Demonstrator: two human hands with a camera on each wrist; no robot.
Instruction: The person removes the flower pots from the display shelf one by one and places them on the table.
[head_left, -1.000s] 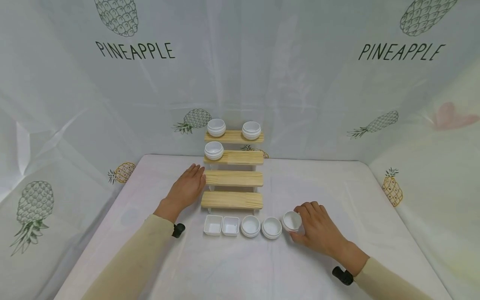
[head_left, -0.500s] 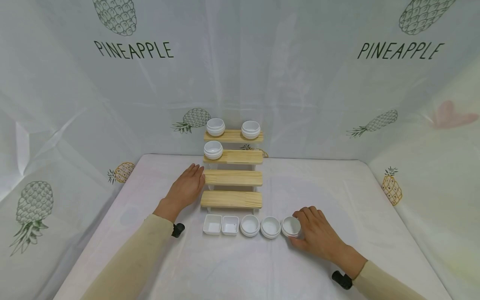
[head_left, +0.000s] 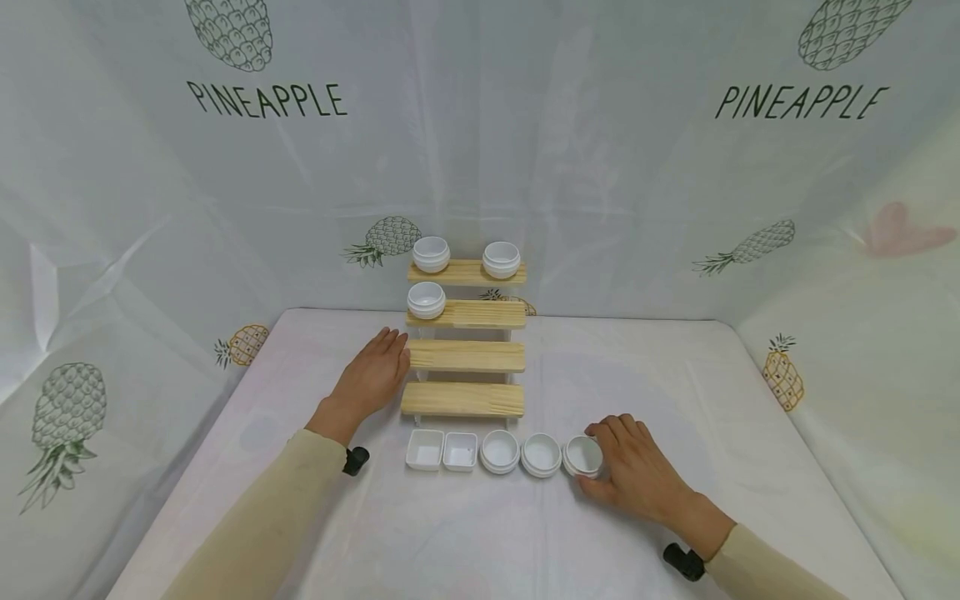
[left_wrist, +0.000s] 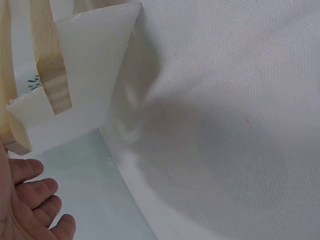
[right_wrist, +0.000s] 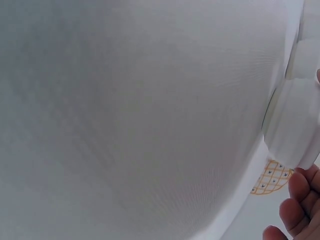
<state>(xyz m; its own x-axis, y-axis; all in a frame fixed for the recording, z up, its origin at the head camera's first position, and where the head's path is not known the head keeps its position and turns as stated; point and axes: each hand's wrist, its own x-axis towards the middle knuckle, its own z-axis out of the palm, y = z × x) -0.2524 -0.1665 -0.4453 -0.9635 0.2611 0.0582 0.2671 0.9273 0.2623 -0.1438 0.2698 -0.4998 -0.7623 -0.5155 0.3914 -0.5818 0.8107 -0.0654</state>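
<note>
Right hand point(head_left: 637, 467) had thumb and fingers curled round the right side of a small round white bowl point(head_left: 582, 455), which sat at the right end of a front row on the white cloth-covered desk point(head_left: 637, 350). Left hand point(head_left: 372, 371) held nothing: fingers lay straight and together, fingertips at the left edge of a four-tier light-wood stepped stand with white side supports point(head_left: 463, 400), level with the second tier from the bottom. Left of the gripped bowl, just beside one another: a second round white bowl point(head_left: 542, 454), a third round white bowl point(head_left: 500, 451), then a small square white dish point(head_left: 461, 451) and a larger square white dish point(head_left: 425, 449), all in front of the stand. Higher up, two round white bowls point(head_left: 502, 260) stood apart on the top tier; one more round white bowl point(head_left: 426, 301) was at the left end of the tier below. Behind: white pineapple-print sheet point(head_left: 480, 150).
</note>
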